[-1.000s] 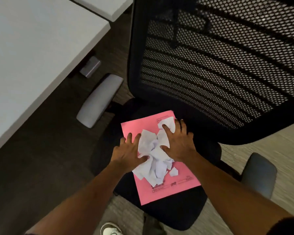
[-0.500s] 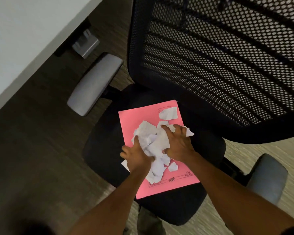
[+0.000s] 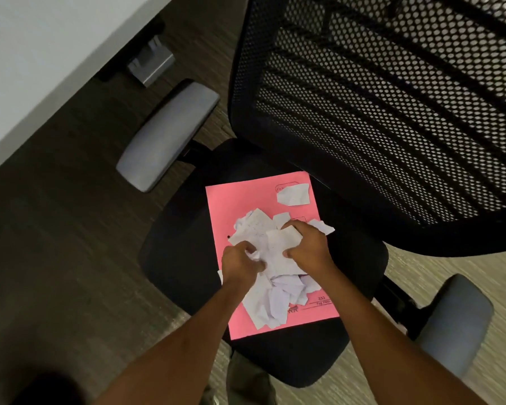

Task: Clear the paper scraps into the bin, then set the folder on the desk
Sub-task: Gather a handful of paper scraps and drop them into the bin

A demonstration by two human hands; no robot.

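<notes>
Pink folder [image 3: 240, 209] lies flat on the black chair seat [image 3: 360, 258], long axis running from the seat's front edge toward the mesh backrest [image 3: 392, 112], printed end nearest me. White torn paper scraps [image 3: 272, 299] heaped on it; my left hand [image 3: 240, 266] and right hand [image 3: 308, 248] both clench the pile. One loose scrap [image 3: 293, 194] sits at the folder's far right corner.

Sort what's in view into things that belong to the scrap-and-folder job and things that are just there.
Job:
- scraps, gathered by the left hand and right hand
- stray scrap
- folder
- desk

Just there:
- chair
- armrests
- floor

No bin is in view.
</notes>
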